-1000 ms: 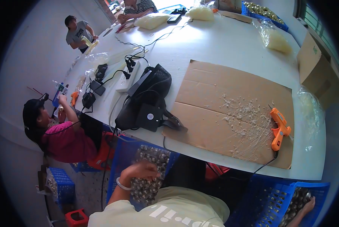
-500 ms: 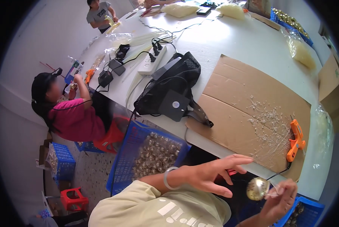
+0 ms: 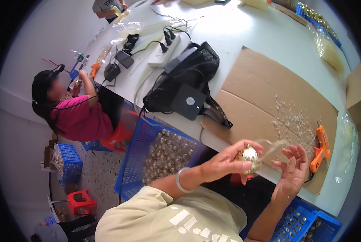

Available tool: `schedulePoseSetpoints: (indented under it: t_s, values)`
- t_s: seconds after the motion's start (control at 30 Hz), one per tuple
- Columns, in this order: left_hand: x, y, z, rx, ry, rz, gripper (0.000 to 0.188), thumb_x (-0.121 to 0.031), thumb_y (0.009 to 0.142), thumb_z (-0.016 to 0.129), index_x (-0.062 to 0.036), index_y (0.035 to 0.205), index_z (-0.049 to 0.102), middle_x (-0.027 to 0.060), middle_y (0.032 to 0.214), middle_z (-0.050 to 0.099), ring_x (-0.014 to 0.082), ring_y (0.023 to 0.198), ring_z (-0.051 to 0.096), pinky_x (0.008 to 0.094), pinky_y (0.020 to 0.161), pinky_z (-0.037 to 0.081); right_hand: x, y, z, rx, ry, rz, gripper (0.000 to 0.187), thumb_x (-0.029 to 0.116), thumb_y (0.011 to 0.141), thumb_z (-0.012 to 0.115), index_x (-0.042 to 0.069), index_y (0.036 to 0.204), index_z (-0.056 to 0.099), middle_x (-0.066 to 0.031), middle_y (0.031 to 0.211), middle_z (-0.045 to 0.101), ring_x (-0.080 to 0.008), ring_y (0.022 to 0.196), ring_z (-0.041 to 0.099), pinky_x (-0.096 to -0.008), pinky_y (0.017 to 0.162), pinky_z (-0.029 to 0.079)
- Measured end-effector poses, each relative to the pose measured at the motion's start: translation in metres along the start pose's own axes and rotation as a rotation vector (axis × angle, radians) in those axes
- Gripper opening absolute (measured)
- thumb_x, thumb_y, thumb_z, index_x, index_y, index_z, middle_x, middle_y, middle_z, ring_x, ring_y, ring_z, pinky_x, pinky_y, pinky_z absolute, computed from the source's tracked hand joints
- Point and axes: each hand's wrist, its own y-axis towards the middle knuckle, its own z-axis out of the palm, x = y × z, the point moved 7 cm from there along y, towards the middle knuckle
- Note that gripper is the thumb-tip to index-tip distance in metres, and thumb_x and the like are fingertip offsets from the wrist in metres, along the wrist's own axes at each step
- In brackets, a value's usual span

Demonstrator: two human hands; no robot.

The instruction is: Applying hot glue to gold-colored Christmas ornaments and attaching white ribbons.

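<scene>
A shiny gold ball ornament (image 3: 248,155) sits in my left hand (image 3: 222,164), whose fingers and thumb close around it. From the ball a pale, clear ribbon-like strip (image 3: 274,144) curves toward the right. My right hand (image 3: 290,173) is raised beside it, palm showing and fingers apart; no object shows in its grasp. Whether its fingers touch the strip, I cannot tell. Close by on the right, an orange glue gun (image 3: 320,150) lies on a cardboard sheet (image 3: 265,86). Glue scraps (image 3: 295,123) are scattered over the sheet.
A blue crate (image 3: 126,175) of gold balls stands below the table's left edge, another blue crate (image 3: 323,226) at lower right. A black mesh bag (image 3: 188,76) and a power strip (image 3: 164,52) with cables lie on the table. A co-worker in pink (image 3: 81,119) sits at the left.
The gold ball has passed from my right hand to my left, moving left and up. My right hand has opened and risen. The view has shifted slightly.
</scene>
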Motion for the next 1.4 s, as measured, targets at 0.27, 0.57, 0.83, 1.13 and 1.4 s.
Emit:
schedulePoseSetpoints:
  t_s: [0.27, 0.57, 0.83, 1.13, 1.4]
  values:
    - [-0.006, 0.008, -0.009, -0.077, 0.125, 0.09, 0.061, -0.014, 0.087, 0.064, 0.001, 0.137, 0.032, 0.0148, 0.124, 0.05, 0.0179, 0.106, 0.056, 0.0318, 0.081, 0.055, 0.006, -0.018, -0.008, 0.155, -0.412, -0.228, 0.027, 0.0, 0.092, 0.056, -0.003, 0.119, 0.053, -0.0097, 0.101, 0.06, -0.0138, 0.088, 0.058, -0.0246, 0.075, 0.047]
    - [-0.004, 0.007, -0.007, -0.11, 0.376, 0.217, 0.075, 0.005, 0.075, 0.073, 0.0004, 0.138, 0.031, 0.0151, 0.131, 0.047, 0.0202, 0.116, 0.052, 0.0314, 0.094, 0.049, 0.024, -0.029, 0.024, 0.333, -0.668, -0.46, 0.021, 0.003, 0.083, 0.069, 0.001, 0.104, 0.065, -0.0108, 0.1, 0.06, -0.017, 0.089, 0.058, -0.0252, 0.073, 0.046]
    - [-0.003, 0.002, -0.005, -0.132, 0.607, 0.245, 0.083, 0.006, 0.068, 0.079, 0.0002, 0.137, 0.032, 0.0149, 0.128, 0.05, 0.0204, 0.117, 0.053, 0.0308, 0.097, 0.047, 0.017, -0.026, 0.027, 0.399, -0.749, -0.478, 0.021, 0.007, 0.079, 0.073, 0.002, 0.098, 0.067, -0.0103, 0.101, 0.06, -0.0206, 0.092, 0.058, -0.0297, 0.078, 0.046]
    - [-0.01, -0.004, 0.007, -0.271, 0.958, 0.536, 0.075, -0.004, 0.064, 0.084, -0.0043, 0.129, 0.046, 0.0096, 0.111, 0.06, 0.0209, 0.104, 0.06, 0.0274, 0.078, 0.054, 0.02, -0.037, 0.032, 0.291, -0.83, -0.479, 0.018, 0.007, 0.079, 0.073, 0.002, 0.095, 0.067, -0.0098, 0.1, 0.06, -0.0199, 0.096, 0.054, -0.0299, 0.085, 0.043]
    - [-0.013, -0.005, 0.015, -0.267, 1.342, 0.682, 0.073, -0.005, 0.066, 0.084, -0.002, 0.127, 0.043, 0.0138, 0.115, 0.055, 0.0192, 0.102, 0.059, 0.0296, 0.084, 0.052, 0.017, -0.045, 0.021, 0.302, -0.563, -0.331, 0.012, 0.008, 0.088, 0.066, 0.001, 0.095, 0.06, -0.0102, 0.106, 0.058, -0.0163, 0.096, 0.052, -0.0293, 0.088, 0.042]
